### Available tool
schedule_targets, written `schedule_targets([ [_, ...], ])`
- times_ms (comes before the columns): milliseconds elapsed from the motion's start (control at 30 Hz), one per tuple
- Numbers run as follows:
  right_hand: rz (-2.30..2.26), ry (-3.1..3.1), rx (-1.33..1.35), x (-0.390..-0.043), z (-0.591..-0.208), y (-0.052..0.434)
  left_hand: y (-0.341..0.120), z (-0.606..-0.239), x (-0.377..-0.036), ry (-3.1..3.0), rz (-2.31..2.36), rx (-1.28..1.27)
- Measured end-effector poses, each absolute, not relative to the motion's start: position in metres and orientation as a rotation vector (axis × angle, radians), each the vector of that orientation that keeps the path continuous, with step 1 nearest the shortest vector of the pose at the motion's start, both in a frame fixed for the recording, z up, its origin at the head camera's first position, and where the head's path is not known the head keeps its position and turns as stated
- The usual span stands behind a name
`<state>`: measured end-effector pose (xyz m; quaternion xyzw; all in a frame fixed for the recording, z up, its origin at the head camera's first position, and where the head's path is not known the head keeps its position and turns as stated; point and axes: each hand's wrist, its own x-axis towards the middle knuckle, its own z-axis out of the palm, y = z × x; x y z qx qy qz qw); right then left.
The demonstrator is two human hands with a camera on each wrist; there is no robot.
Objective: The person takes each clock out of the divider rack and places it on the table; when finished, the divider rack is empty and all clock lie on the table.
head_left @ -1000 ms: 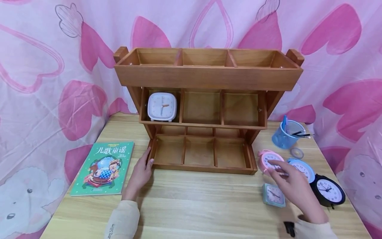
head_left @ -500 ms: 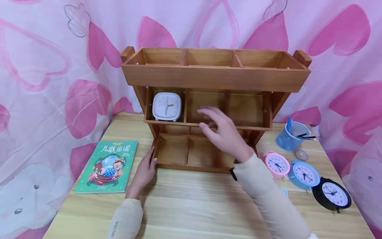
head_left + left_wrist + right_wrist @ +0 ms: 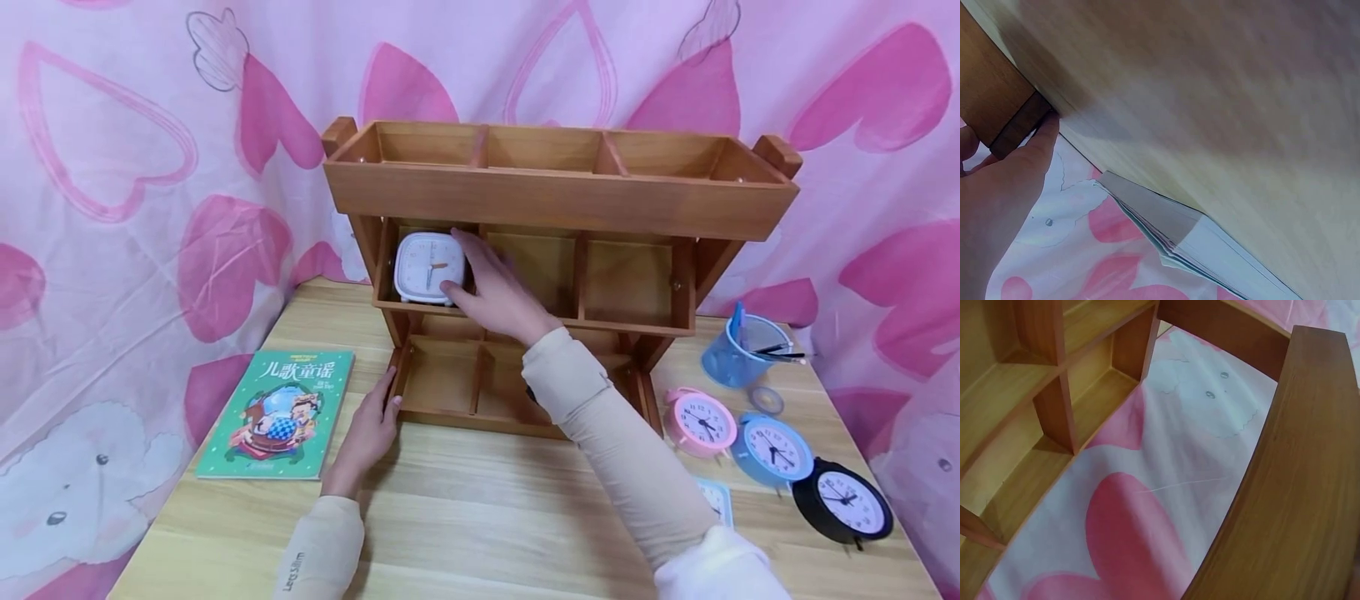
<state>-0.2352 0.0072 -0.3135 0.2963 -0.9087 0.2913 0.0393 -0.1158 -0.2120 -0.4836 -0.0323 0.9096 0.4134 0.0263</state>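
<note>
R hand [image 3: 495,292] on white clock [image 3: 430,268], mid-tier L bay.
Head cam only: thumb + fingers grip clock's R side. L hand's [image 3: 369,433] fingers, fairly straight, touch rack's [image 3: 558,196] L end; L-wrist cam adds book [image 3: 1155,215] edge-on.

You have one tabletop [image 3: 480,500] and one wooden shelf [image 3: 579,277] of three tiers. You can count five clocks: one white clock [image 3: 423,271] inside the shelf; right of it, one pink clock [image 3: 702,423], one blue clock [image 3: 772,450], one black clock [image 3: 843,502] and one pale-blue clock [image 3: 717,500]. Left of the shelf you have one book [image 3: 277,414]; right of it, one pen cup [image 3: 730,358] and one ring [image 3: 753,402].
</note>
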Motion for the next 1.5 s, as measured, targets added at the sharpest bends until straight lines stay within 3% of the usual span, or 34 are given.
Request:
schedule_targets([
  [433,0.814,-2.964,0.689,-0.247,-0.308,-0.009,-0.212,-0.483,-0.115,2.797,1.288,-0.121],
  [1167,1.149,-2.770,0.942,-0.244,-0.299,0.006,-0.210,-0.483,-0.114,2.783,1.285,-0.152],
  [1500,1.195,-2.628,0.839,-0.233,-0.309,0.003,-0.210,-0.483,-0.112,2.797,1.291,-0.141],
])
